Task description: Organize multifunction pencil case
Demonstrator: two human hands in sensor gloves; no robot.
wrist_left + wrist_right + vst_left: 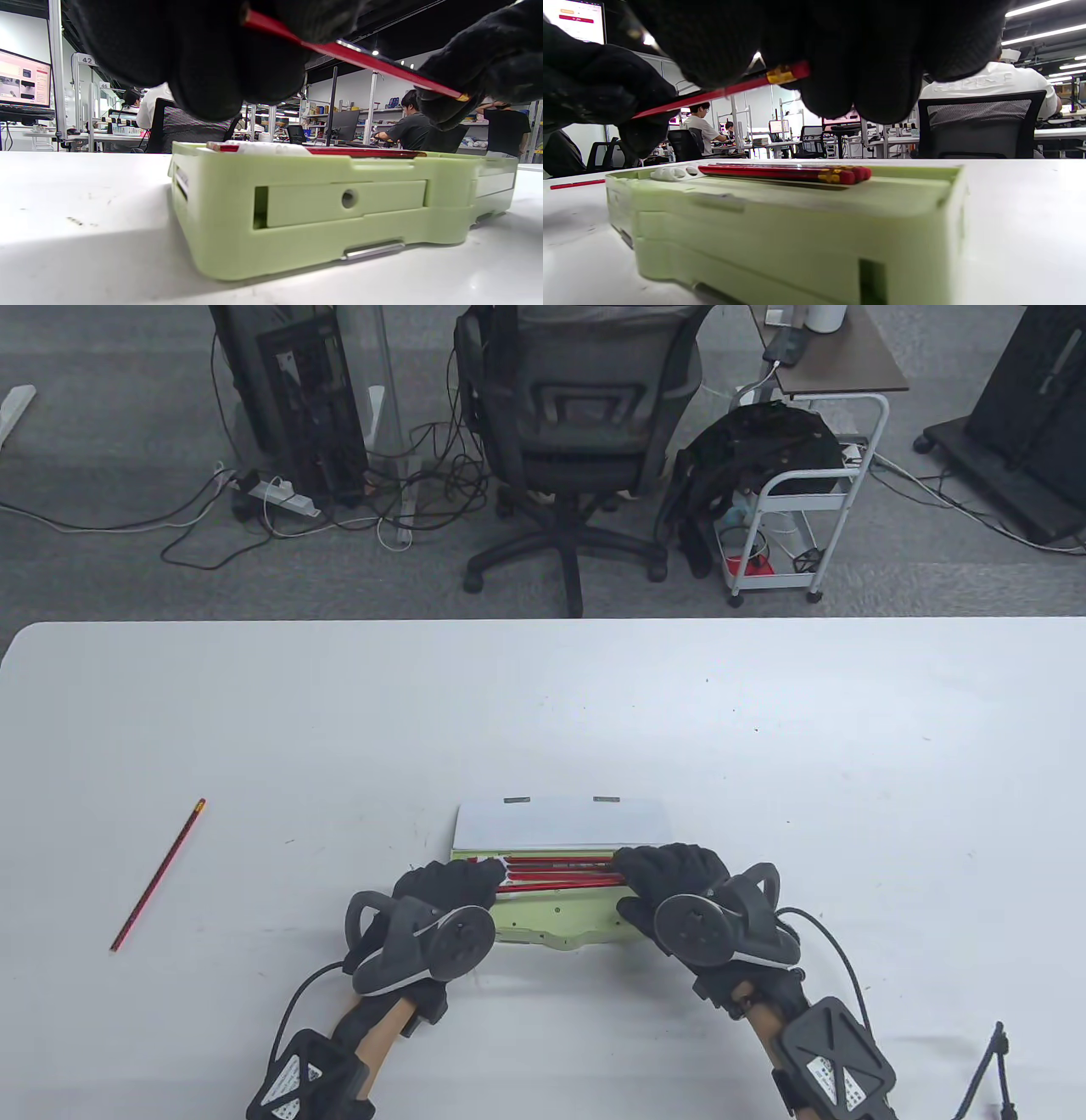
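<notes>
Both hands pinch one red pencil [356,57] by its ends, left hand [445,891] and right hand [670,874]. It hangs left-to-right just above the open green pencil case [551,920], parallel to the pencils [785,173] already lying inside (another pencil [158,875] lies well left).

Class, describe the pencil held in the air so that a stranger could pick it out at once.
Find the green pencil case near the table's front edge. Above its tray, both gloved hands hold one red pencil by its ends. Its neighbours lie flat in the tray; another pencil lies far left.
</notes>
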